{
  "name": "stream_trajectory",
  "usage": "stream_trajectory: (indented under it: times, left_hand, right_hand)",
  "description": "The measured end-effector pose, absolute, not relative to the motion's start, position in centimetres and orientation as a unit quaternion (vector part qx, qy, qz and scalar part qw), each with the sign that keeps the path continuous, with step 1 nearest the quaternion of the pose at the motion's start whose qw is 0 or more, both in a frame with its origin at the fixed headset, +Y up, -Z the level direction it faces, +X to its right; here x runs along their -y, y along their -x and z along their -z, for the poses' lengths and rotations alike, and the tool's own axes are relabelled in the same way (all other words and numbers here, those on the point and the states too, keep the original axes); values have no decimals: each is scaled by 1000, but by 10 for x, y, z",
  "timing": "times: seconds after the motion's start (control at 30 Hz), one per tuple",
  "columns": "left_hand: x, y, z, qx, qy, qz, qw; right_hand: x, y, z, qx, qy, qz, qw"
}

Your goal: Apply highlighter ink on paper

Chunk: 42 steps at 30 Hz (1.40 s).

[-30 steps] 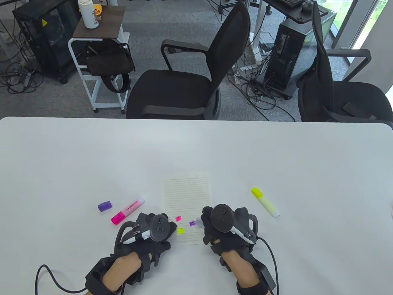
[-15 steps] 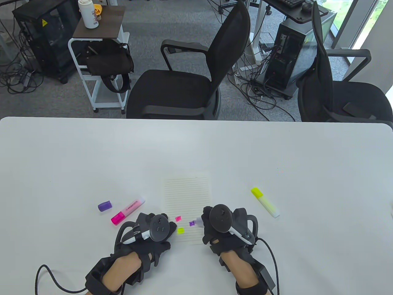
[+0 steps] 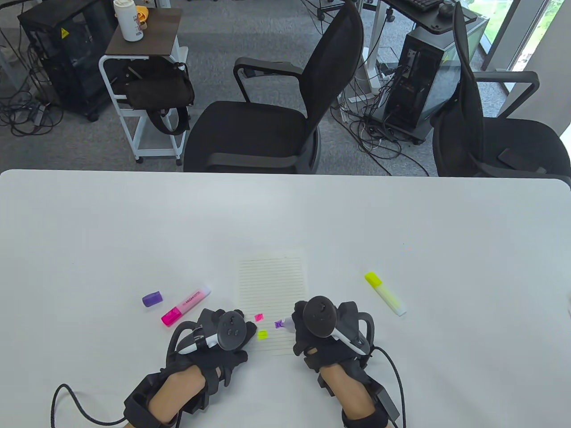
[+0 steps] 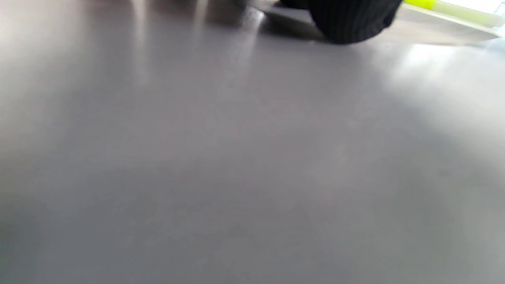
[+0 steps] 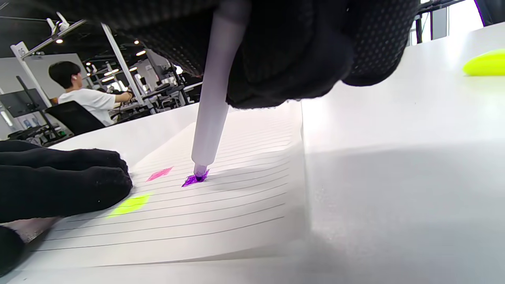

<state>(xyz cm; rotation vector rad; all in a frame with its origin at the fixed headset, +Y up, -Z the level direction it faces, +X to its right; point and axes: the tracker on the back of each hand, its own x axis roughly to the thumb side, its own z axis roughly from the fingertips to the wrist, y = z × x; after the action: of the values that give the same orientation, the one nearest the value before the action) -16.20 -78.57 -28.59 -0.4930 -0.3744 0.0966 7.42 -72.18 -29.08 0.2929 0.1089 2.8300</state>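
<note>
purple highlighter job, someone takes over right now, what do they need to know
Right hand grips the purple highlighter, tip down on the purple mark on the lined paper.
Left hand rests on the paper's left edge, holding nothing.
Done: pink mark, yellow mark, purple under way.
Purple cap and pink highlighter lie left of the paper, yellow highlighter right, both capped.
Left: finish the purple mark, recap.

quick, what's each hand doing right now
Left hand: open, fingers resting on the lined paper, holding nothing.
Right hand: grips the purple highlighter, tip on the paper.
</note>
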Motion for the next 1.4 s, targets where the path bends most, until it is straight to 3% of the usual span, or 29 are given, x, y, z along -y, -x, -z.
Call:
stream_trajectory:
  times: [0.27,0.7,1.07,1.27,1.4]
  left_hand:
    - [785,162,286,184,242,-46,951]
    - [785,161,285,189,239,-40,952]
    - [782,161,285,208,226,-39,951]
    - [756,163,280,226,131,-67,963]
    - [731,188,284,181,42,-97,978]
  right_hand:
    - [722,-74,291,-42,-99,-983,148]
    - [725,-91,292,33,-109,-946,304]
    - [725,-94,292,56,-118,-933,336]
    - [727,-95,293,52,-122,-930,344]
    - [724,-96,292,63,-128,-926,349]
